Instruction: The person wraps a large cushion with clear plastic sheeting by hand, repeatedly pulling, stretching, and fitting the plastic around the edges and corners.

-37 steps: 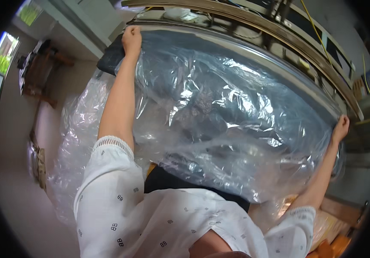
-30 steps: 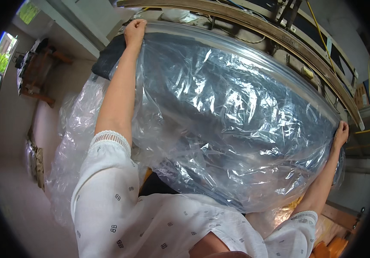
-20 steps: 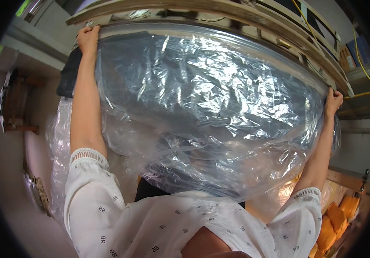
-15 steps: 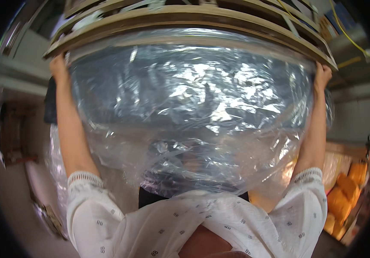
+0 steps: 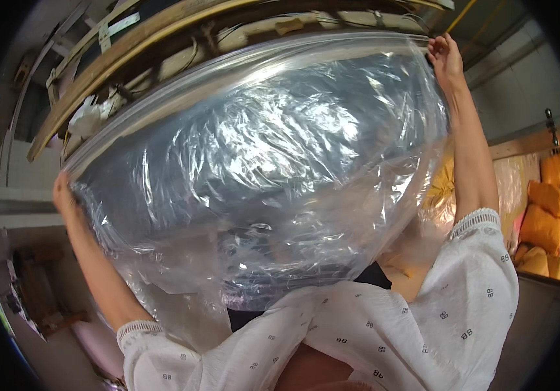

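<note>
A broad sheet of clear plastic film (image 5: 332,215), wrinkled and shiny, stretches between my hands and hangs down in front of my body. Through it shows a wide dark blue-grey piece (image 5: 182,140) with a pale strip along its far edge; its kind I cannot make out. At the film's left far corner, lower in view, my left hand (image 5: 64,192) is closed on the edge. Higher up, at the right far corner, my right hand (image 5: 447,60) has its fingers bent round the edge. Both arms are stretched forward.
Beyond the film's far edge runs a wooden frame (image 5: 114,62) with slats, metal brackets and wires. White crumpled plastic (image 5: 90,117) lies on it at the left. Orange bundles (image 5: 544,212) are stacked at the right. A brown wooden object (image 5: 39,283) stands at lower left.
My right hand has moved up and my left hand down, so the film now slants upward to the right. The wooden frame appears tilted and farther toward the upper left.
</note>
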`<state>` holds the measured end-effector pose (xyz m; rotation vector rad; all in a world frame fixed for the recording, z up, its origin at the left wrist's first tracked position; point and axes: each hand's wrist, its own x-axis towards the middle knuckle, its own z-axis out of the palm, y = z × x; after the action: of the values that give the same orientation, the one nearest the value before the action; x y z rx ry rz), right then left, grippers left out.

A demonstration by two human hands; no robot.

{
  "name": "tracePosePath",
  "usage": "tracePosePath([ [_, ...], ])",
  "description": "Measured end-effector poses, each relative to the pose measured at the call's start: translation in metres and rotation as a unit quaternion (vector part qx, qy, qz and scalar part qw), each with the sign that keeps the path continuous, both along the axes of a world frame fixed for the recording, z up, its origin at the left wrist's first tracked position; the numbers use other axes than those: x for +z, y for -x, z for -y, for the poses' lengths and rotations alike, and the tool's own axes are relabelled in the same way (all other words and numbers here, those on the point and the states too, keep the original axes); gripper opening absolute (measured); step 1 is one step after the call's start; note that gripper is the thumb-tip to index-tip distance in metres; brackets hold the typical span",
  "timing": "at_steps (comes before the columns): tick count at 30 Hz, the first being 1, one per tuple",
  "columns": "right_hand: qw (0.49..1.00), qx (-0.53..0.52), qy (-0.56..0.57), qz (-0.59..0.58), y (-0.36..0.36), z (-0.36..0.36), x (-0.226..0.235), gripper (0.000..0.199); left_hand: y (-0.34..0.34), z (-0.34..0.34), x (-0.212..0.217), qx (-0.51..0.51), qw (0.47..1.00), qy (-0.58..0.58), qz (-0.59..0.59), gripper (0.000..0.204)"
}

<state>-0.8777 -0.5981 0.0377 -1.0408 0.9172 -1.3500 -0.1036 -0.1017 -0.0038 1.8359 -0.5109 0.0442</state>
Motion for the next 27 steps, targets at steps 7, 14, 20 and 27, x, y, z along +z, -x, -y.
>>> tracePosePath([
  [7, 0.734, -0.013, 0.337, -0.589, 0.038, -0.133, -0.01, 0.029, -0.06, -0.146, 0.064, 0.162, 0.927, -0.314, 0.123, 0.036],
  [14, 0.621, 0.004, 0.384, -0.683, 0.041, -0.163, -0.023, 0.046, 0.232, 0.116, 0.062, -0.228, 0.879, -0.284, 0.306, 0.029],
  [20, 0.625, -0.001, 0.388, -0.678, 0.042, -0.163, -0.026, 0.045, 0.466, 0.263, 0.044, -0.356, 0.828, -0.169, 0.4, 0.028],
  [27, 0.681, 0.103, 0.392, -0.61, 0.044, -0.149, -0.018, 0.051, 0.479, 0.264, 0.021, -0.445, 0.875, 0.007, 0.191, 0.016],
])
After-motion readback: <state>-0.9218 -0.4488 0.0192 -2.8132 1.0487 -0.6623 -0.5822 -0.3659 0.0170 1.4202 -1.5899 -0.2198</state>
